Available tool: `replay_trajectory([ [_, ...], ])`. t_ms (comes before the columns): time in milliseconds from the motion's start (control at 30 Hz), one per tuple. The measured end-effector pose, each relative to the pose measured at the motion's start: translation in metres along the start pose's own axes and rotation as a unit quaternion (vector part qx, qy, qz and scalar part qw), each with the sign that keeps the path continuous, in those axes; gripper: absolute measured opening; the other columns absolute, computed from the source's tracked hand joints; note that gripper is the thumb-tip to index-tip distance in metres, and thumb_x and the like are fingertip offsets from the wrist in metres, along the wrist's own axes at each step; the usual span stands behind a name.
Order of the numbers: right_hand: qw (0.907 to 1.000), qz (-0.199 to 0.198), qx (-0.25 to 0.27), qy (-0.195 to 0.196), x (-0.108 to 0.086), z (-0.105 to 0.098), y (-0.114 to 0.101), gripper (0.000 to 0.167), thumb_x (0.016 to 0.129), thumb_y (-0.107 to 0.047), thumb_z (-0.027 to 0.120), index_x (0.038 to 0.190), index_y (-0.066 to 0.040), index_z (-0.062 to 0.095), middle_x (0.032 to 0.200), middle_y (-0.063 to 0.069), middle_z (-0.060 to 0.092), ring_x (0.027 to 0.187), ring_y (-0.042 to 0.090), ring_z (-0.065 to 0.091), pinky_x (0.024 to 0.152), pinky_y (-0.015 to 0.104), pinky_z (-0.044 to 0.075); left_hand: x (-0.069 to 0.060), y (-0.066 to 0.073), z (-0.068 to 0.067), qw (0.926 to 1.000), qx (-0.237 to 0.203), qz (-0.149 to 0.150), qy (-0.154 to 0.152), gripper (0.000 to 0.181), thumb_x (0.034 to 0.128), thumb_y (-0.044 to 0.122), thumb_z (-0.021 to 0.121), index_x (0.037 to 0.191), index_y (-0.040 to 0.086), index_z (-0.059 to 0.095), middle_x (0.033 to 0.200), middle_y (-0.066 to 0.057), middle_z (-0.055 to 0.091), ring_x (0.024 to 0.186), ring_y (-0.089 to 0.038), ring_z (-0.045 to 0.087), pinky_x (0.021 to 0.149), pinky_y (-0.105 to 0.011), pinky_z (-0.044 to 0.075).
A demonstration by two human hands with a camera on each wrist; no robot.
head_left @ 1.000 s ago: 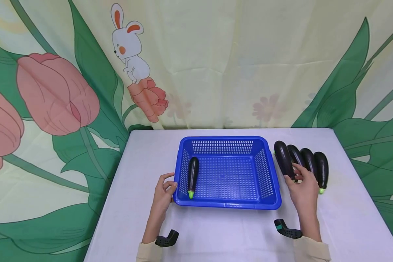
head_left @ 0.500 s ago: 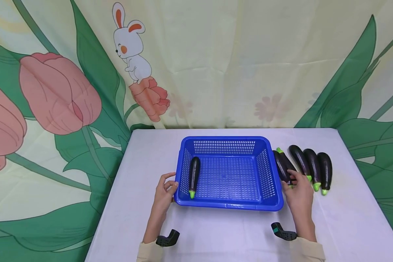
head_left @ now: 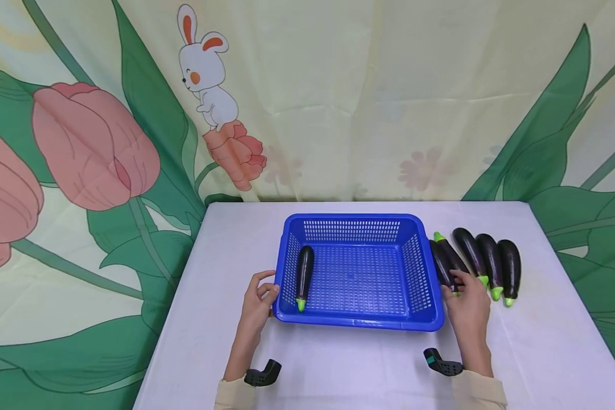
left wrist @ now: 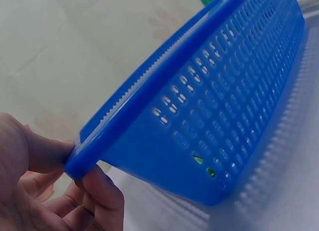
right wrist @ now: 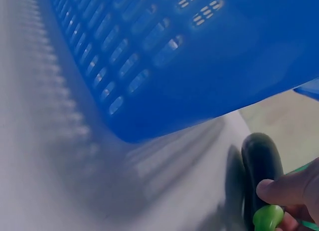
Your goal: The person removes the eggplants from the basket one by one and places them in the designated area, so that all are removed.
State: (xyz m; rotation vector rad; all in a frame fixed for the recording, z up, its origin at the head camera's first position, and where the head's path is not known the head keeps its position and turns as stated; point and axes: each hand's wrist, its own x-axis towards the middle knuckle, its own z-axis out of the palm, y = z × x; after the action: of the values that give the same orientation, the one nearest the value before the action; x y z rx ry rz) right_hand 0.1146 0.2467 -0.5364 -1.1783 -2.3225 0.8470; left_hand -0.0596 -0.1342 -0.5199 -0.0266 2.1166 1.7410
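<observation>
My left hand [head_left: 256,304] pinches the left rim of a blue plastic basket [head_left: 356,323] near its front corner; in the left wrist view the thumb is above the rim and curled fingers are below. One eggplant [head_left: 304,276] lies inside along the left wall, green stem toward me. Just outside the right wall, my right hand [head_left: 468,302] holds another eggplant [head_left: 439,265] by its stem end, thumb on its side in the right wrist view. The basket's rim hides part of this eggplant. Close beside it lies an eggplant [head_left: 453,257] with its stem pointing away.
Three more eggplants [head_left: 488,259] lie side by side to the right, stems toward me. A white-covered table [head_left: 348,370] carries everything. Behind it hangs a printed curtain [head_left: 328,114] with tulips and a rabbit. A black device [head_left: 443,363] is on each wrist.
My right hand has moved slightly left and down with its eggplant, closer to the basket's right wall. The eggplant beside it has come more into sight. My left hand keeps its grip on the rim.
</observation>
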Motion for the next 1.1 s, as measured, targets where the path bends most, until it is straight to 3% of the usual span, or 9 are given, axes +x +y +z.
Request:
replay_trajectory([
  [333, 0.9998, -0.01, -0.003, 0.018, 0.001, 0.0024, 0.0061, 0.042, 0.09, 0.003, 0.072, 0.13, 0.009, 0.062, 0.116, 0.033, 0.059, 0.105, 0.05, 0.057, 0.092, 0.063, 0.045, -0.0002, 0.0, 0.0006, 1.0, -0.003, 0.0, 0.0, 0.04, 0.105, 0.011, 0.06, 0.143, 0.018, 0.053, 0.106, -0.016, 0.071, 0.079, -0.018, 0.071, 0.058, -0.025, 0.055],
  [667, 0.9996, 0.014, -0.017, 0.017, -0.0013, 0.0034, 0.0067, 0.041, 0.093, 0.0, 0.069, 0.132, 0.011, 0.06, 0.119, 0.034, 0.059, 0.111, 0.051, 0.054, 0.097, 0.065, 0.042, -0.0003, 0.0005, 0.0003, 1.0, -0.002, 0.0, -0.001, 0.039, 0.1058, 0.011, 0.058, 0.144, 0.018, 0.053, 0.097, -0.008, 0.069, 0.078, -0.017, 0.069, 0.058, -0.026, 0.054],
  [1100, 0.9995, 0.018, -0.013, 0.023, -0.0018, 0.0021, 0.006, 0.037, 0.093, 0.001, 0.067, 0.128, 0.011, 0.062, 0.118, 0.033, 0.061, 0.109, 0.049, 0.057, 0.094, 0.062, 0.044, -0.0003, -0.0003, -0.0002, 1.0, -0.003, 0.005, -0.004, 0.039, 0.1057, 0.01, 0.058, 0.144, 0.018, 0.052, 0.103, -0.015, 0.07, 0.08, -0.019, 0.071, 0.058, -0.025, 0.054],
])
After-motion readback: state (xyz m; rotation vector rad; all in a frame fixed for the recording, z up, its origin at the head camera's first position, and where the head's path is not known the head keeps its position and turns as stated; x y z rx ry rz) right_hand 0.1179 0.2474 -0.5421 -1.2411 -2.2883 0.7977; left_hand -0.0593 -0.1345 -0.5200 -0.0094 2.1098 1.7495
